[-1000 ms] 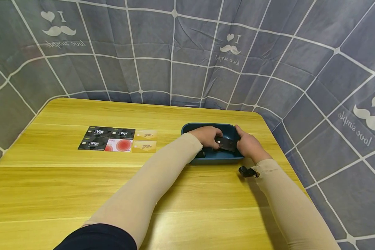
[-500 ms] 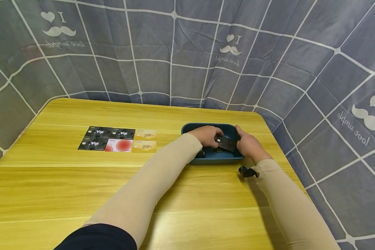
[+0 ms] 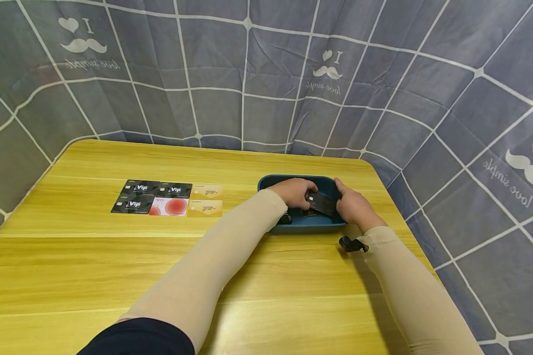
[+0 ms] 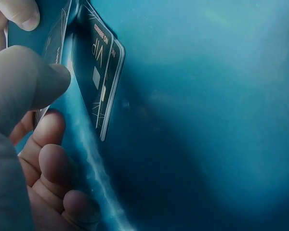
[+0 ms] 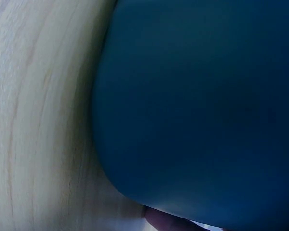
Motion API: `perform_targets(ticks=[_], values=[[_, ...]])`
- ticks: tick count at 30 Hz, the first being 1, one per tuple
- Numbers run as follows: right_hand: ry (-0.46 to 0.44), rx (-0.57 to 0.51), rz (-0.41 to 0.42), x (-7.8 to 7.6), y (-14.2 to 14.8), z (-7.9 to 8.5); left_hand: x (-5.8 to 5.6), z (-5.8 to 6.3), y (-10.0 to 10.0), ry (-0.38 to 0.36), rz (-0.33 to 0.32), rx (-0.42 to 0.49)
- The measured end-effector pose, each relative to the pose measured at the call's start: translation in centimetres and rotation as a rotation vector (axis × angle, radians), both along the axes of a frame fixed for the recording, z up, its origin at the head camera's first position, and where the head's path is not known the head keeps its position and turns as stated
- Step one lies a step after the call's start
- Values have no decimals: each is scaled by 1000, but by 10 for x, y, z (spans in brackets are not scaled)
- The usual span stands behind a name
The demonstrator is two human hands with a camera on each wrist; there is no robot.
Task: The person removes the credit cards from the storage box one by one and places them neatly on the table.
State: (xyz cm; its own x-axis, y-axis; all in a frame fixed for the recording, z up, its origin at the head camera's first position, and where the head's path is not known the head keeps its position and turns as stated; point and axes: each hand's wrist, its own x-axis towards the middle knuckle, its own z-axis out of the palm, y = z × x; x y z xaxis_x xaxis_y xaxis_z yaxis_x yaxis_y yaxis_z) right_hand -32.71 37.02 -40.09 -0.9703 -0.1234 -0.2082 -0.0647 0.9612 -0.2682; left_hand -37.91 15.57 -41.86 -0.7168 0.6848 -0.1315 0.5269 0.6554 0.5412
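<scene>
Head view: the left hand (image 3: pixel 293 193) pinches a thin, black, rectangular card (image 3: pixel 323 203) inside the dark-blue, rounded oblong plastic tray (image 3: pixel 308 229), toward its four o'clock. The right hand (image 3: pixel 356 206) grips the tray's three-o'clock end; probably best to hold that steady and part the card by its edge. At nine o'clock, flat black cards (image 3: pixel 143 191) read "Vip"; the grey checked cloth curtain (image 3: pixel 275 118), mirrored "love simple".

Left wrist: thumb and fingers nearly meet across a card; two black, gold-lettered cards (image 4: pixel 98 67) at ten o'clock say "VIP", "NO".

Right wrist: fingertip at six o'clock by the tray; finger spread cannot be told.
</scene>
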Motion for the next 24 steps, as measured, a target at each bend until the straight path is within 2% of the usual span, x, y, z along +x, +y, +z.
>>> perform_targets(ticks=[19,24], values=[[-7,2,2,-2,-1,2,3,8,-1,6,21,13],[-18,-2,-4,-2,-1,4,3,9,-1,-1,44,20]])
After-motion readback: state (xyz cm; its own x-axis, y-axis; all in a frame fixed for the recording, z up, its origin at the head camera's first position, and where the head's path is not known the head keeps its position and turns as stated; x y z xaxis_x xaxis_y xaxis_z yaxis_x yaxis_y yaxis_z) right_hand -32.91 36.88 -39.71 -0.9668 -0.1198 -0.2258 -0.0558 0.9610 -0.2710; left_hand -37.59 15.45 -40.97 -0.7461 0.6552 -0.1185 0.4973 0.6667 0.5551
